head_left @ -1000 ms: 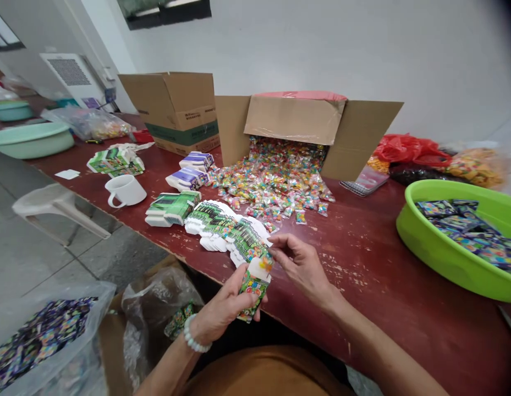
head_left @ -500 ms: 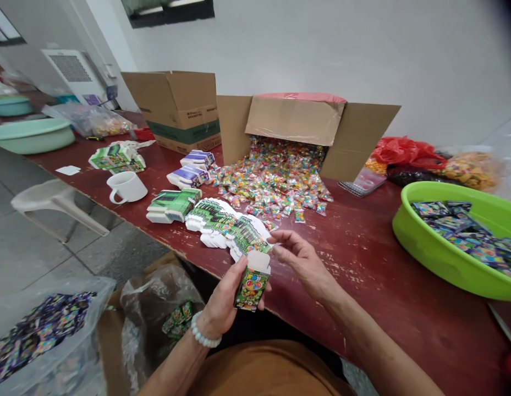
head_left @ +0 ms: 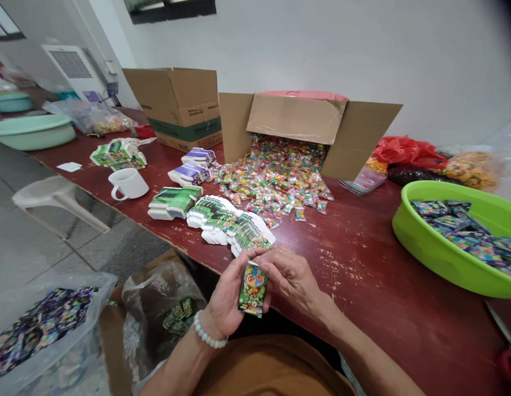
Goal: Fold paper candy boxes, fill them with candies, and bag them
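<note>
A small green printed candy box [head_left: 253, 289] stands upright in my left hand [head_left: 227, 291], whose fingers wrap round its sides. At the top of that box, my right hand [head_left: 294, 272] is closed, with thumb and fingers pressed on the flap end; the flap itself is mostly hidden. Just beyond both hands lies a fanned row of flattened green cartons [head_left: 230, 223] on the red table [head_left: 362, 253]. Farther back, small clear-wrapped colourful candies [head_left: 275, 181] spill out of a cardboard box [head_left: 298, 118] lying on its side.
A white mug [head_left: 129, 184], purple cartons [head_left: 191, 174] and a closed-sided cardboard box [head_left: 185, 110] stand left. At right are a lime-green basin [head_left: 440, 275] of dark packets and scissors [head_left: 503, 327]. Below left, a plastic-lined box [head_left: 156, 308] holds green packs beside a bag of purple packets [head_left: 44, 330].
My right hand has moved down and left onto the box top. The white flap that stood up is now folded down or covered by my fingers.
</note>
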Demonstrator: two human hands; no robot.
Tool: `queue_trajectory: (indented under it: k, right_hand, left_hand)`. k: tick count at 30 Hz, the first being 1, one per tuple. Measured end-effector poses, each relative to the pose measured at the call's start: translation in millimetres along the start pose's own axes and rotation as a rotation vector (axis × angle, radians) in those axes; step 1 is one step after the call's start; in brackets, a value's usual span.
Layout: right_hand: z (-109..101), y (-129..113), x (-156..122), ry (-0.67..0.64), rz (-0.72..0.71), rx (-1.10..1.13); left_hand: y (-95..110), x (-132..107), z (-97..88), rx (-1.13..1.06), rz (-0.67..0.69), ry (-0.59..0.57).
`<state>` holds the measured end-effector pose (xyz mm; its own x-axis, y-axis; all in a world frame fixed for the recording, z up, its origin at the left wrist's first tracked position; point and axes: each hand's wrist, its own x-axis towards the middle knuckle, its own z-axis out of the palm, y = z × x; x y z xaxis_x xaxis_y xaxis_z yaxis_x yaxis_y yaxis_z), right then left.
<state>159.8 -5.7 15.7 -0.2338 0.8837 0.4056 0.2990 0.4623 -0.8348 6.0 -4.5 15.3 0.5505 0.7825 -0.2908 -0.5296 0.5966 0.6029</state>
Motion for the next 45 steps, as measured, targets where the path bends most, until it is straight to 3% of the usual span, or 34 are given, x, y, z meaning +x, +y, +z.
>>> queue_trajectory:
  k: [5, 9, 13, 19, 23, 27, 29, 31, 33, 35, 37, 39, 40, 42, 45]
  right_hand:
    - [5.0, -5.6, 4.2, -0.002, 0.34, 0.389]
    - [6.4, -5.1, 8.5, 0.02, 0.413, 0.454]
    - [5.6, -3.2, 1.9, -0.027, 0.29, 0.321]
    - [13.1, 1.9, -15.9, -0.079, -0.039, -0.212]
    - [29.6, 5.2, -16.4, -0.125, -0.05, -0.492]
    - [48.5, 8.9, -12.8, -0.12, -0.024, -0.464]
    - [52.7, 12.9, -11.0, -0.205, -0.03, -0.349]
    - [49.7, 20.8, -7.0, -0.293, -0.051, -0.26]
    - [38.9, 34.0, 1.3, -0.253, -0.035, -0.262]
    - [23.5, 50.8, 13.3, -0.084, 0.064, -0.369]
    - [9.3, 67.6, 25.5, 0.033, 0.214, -0.537]
    - [1.4, 81.1, 33.3, 0.045, 0.346, -0.693]
    - [0.6, 86.0, 34.8, 0.027, 0.385, -0.752]
    - [3.9, 92.7, 33.2, 0.004, 0.41, -0.814]
    - [13.0, 98.2, 26.0, 0.077, 0.414, -0.785]
  left_hand:
    - [-5.2, 3.6, 0.8, 0.016, 0.014, 0.017]
    - [-7.2, 5.7, -1.2, 0.042, 0.015, 0.024]
    - [-3.6, 2.9, -3.5, 0.032, 0.011, 0.079]
    - [-2.2, 6.4, -5.7, -0.055, 0.018, 0.174]
    - [-6.0, 8.9, -9.6, -0.081, 0.068, 0.232]
    - [-8.5, -1.6, -14.1, 0.024, 0.186, 0.258]
    - [-7.9, -11.0, -18.4, 0.117, 0.214, 0.29]
    - [-5.3, -22.1, -29.4, 0.24, 0.226, 0.358]
    - [-0.3, -34.6, -51.9, 0.395, 0.247, 0.495]
    - [6.6, -48.0, -86.6, 0.64, 0.305, 0.7]
    - [14.0, -60.7, -127.0, 1.019, 0.354, 0.897]
    - [19.6, -70.0, -161.5, 1.33, 0.367, 1.025]
    - [21.2, -72.6, -172.8, 1.4, 0.36, 1.032]
    - [21.9, -72.2, -180.0, 1.458, 0.383, 1.014]
    - [18.1, -57.3, -156.5, 1.503, 0.557, 0.931]
